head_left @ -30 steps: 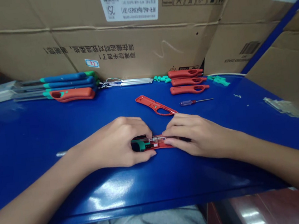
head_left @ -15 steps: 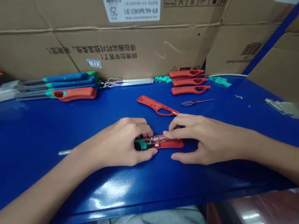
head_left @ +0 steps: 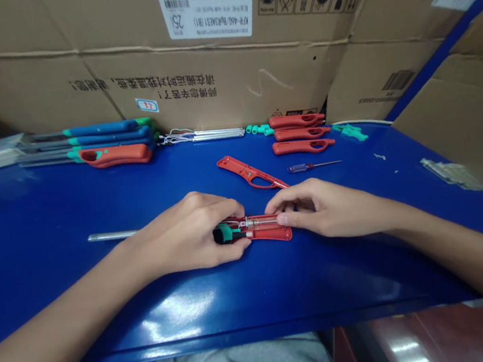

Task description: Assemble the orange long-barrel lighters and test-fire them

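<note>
In the head view, an opened red long-reach lighter [head_left: 269, 235] lies on the blue table, its inside facing up. Its green trigger [head_left: 228, 232] and a clear fuel tank [head_left: 266, 221] show in the red half shell. My left hand [head_left: 198, 226] is closed around the trigger end, thumb at the near edge and fingers on the far side. From under my left wrist the metal tube [head_left: 110, 236] sticks out leftward. My right hand [head_left: 314, 210] pinches the right end of the lighter, thumb over the tank and the other fingers bent behind.
Behind my hands lies the other red half shell [head_left: 252, 174]. A screwdriver [head_left: 301, 168] rests to its right. Along the cardboard wall [head_left: 220, 67] are blue lighters [head_left: 106, 138], metal tubes [head_left: 218, 133], red shells [head_left: 301, 146], green parts [head_left: 351, 130] and small clear pieces [head_left: 454, 174].
My right hand has shifted slightly right and back along the lighter, its thumb closing in from the near side onto the tank's end. My left hand keeps its hold.
</note>
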`<action>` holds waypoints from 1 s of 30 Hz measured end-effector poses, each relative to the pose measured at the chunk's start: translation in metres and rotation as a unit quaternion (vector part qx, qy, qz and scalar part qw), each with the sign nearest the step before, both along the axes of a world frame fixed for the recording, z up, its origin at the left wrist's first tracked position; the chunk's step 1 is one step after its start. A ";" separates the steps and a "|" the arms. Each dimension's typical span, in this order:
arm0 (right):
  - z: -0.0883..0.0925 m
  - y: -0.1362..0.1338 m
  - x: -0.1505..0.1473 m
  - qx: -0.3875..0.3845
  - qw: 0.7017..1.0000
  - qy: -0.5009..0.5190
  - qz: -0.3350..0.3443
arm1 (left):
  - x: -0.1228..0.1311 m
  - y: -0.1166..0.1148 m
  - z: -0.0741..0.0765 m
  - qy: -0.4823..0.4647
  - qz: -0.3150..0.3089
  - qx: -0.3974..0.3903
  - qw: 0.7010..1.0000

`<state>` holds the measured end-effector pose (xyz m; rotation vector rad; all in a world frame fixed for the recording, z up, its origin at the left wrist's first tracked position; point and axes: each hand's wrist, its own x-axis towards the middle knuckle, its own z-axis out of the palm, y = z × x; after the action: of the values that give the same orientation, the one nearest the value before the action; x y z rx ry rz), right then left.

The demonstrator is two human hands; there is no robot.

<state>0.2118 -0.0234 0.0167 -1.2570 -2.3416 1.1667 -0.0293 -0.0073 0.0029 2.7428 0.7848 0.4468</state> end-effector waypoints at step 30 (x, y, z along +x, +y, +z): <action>-0.003 0.004 0.003 -0.152 0.983 0.087 -0.060 | 0.000 0.001 -0.004 -0.020 -0.057 0.094 0.994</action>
<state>0.2144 -0.0194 0.0138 -1.3071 -1.9889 1.5672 -0.0293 -0.0066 -0.0015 2.9227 0.5992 0.5757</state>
